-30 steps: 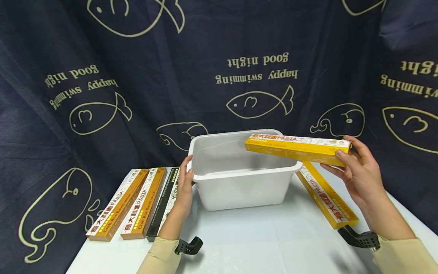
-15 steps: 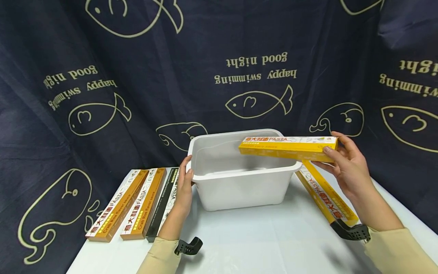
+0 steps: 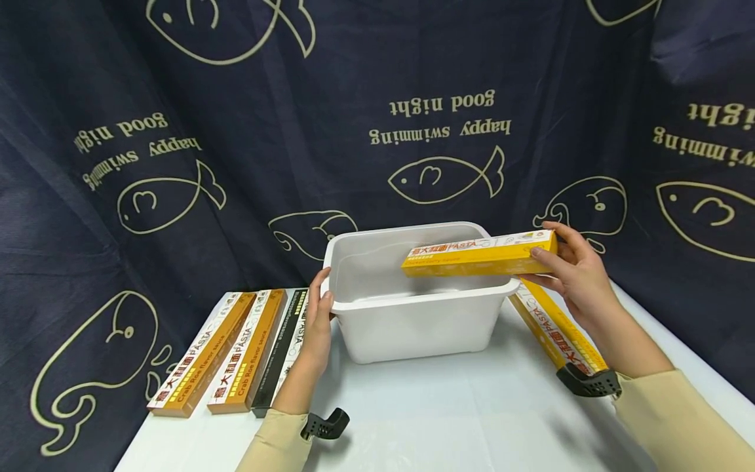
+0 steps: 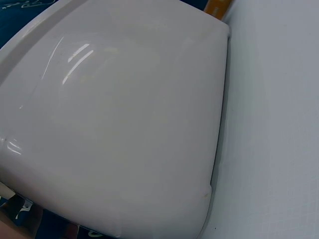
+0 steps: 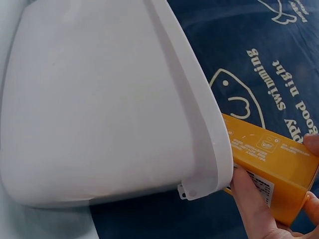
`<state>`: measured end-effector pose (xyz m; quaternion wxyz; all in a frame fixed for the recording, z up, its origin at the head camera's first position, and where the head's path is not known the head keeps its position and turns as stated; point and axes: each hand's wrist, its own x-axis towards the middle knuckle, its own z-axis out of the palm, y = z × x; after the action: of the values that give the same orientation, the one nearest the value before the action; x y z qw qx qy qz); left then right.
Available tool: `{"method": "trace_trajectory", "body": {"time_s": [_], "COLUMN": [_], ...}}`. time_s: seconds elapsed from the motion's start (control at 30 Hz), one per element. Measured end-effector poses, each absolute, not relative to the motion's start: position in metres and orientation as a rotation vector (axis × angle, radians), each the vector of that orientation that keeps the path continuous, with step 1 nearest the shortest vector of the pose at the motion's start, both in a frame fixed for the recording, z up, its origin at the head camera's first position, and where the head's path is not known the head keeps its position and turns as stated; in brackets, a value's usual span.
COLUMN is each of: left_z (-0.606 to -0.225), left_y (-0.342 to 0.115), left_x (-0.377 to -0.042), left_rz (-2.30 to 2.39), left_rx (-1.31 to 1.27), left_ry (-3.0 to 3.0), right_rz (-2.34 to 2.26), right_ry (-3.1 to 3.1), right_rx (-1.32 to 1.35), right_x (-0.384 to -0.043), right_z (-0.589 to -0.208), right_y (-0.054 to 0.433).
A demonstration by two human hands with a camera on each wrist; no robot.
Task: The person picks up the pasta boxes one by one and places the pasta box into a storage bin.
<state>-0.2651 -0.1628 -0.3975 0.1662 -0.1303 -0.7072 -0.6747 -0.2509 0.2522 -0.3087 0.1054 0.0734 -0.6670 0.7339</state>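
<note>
A white plastic bin (image 3: 415,334) stands on the table. My left hand (image 3: 317,328) grips its left rim, fingers outside and thumb near the front corner. In my right hand (image 3: 580,278) is a yellow pasta box (image 3: 472,259), pinched by its right end. The box's left part hangs over the bin's opening, while its right end reaches past the right rim. In the right wrist view the same pasta box (image 5: 281,164) lies close against the bin's rim, with a finger (image 5: 251,204) beneath it. Bin wall (image 4: 124,114) fills most of the left wrist view.
Another yellow pasta box (image 3: 554,328) lies right of the bin, partly behind the right wrist. On the left lie two brown-orange pasta boxes (image 3: 203,354) and a black-sided one (image 3: 280,347), partly covered by the left arm. A dark fish-print curtain (image 3: 330,131) hangs behind.
My right hand has carried the yellow pasta box leftward, farther over the bin, and its left end now dips lower. The left hand and bin have stayed in place.
</note>
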Motion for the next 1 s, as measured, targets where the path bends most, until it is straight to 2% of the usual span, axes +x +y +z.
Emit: {"method": "trace_trajectory", "body": {"time_s": [1.0], "left_z": [-0.396], "left_y": [-0.163], "left_x": [-0.263], "left_rz": [-1.931], "left_rx": [-0.373], "left_ry": [-2.014], "right_rz": [1.643], "right_ry": [-2.546], "right_rx": [0.286], "right_x": [-0.277], "right_z": [-0.289], "right_y": [0.228]}}
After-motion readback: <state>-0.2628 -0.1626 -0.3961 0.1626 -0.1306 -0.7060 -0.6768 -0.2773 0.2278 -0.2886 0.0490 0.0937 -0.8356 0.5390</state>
